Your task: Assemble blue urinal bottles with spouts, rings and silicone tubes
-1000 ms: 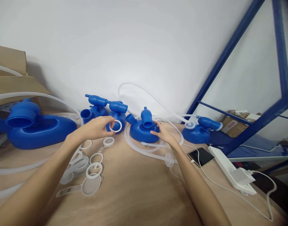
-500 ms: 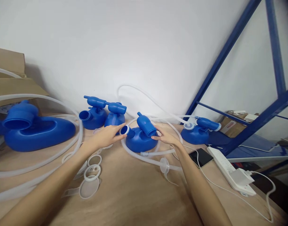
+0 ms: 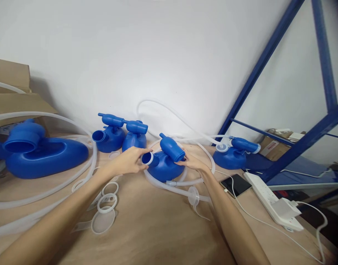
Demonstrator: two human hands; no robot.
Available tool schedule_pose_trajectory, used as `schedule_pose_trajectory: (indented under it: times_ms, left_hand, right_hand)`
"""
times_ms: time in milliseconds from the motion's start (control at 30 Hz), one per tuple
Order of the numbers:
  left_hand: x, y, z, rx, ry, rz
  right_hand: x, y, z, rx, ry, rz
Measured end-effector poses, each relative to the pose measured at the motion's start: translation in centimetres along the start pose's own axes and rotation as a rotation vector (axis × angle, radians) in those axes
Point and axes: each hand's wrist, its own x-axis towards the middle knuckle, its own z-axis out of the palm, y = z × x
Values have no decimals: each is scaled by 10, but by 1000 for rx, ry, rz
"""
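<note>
Head view shows me both hands from above; what has the left hand (image 3: pixel 128 161) got?

It's half open, thumb and forefinger spread across the white ring (image 3: pixel 149 164) at the mouth of the middle blue bottle (image 3: pixel 164 169).

And the right hand (image 3: pixel 195 161)?

Partly curled, I'd say, with its thumb and fingers at the open end of the blue bulb (image 3: pixel 171 146) tilted over that same bottle. The farther fingers are hard to see.

Where does the bottle sit?

On the wooden table (image 3: pixel 155 228), between the two hands, with a clear hose (image 3: pixel 169 186) curving round its near side. The translucent disc (image 3: pixel 193 195) is by the right forearm.

More rings over to the left, aren't there?

Yes, a loose ring (image 3: pixel 107 209) overlaps the flat round cap (image 3: pixel 103 221), just beside the left forearm. Two blue bottles stand behind, near the wall, and a bigger blue bottle (image 3: pixel 47 158) lies far left.

What's on the right?

Another blue bottle (image 3: pixel 229 158), then a phone (image 3: pixel 236 184) beside the white power strip (image 3: pixel 272 202).
</note>
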Motion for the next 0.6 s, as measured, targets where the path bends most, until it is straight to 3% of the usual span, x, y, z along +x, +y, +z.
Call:
schedule_pose_trajectory:
  times_ms: [200,333,400,500,600]
  left_hand:
    - [22,32,40,25,188,-121]
    - [20,24,54,36,353,36]
    - [20,12,54,69,341,214]
    - [23,-4,51,92,233,471]
    - [27,-10,50,48,177,420]
  right_hand:
    - [2,2,13,38,30,-5]
    - [-1,8,18,94,38,-2]
    - [-3,11,17,94,49,8]
    - [-6,12,16,65,62,29]
    - [-9,4,15,50,53,6]
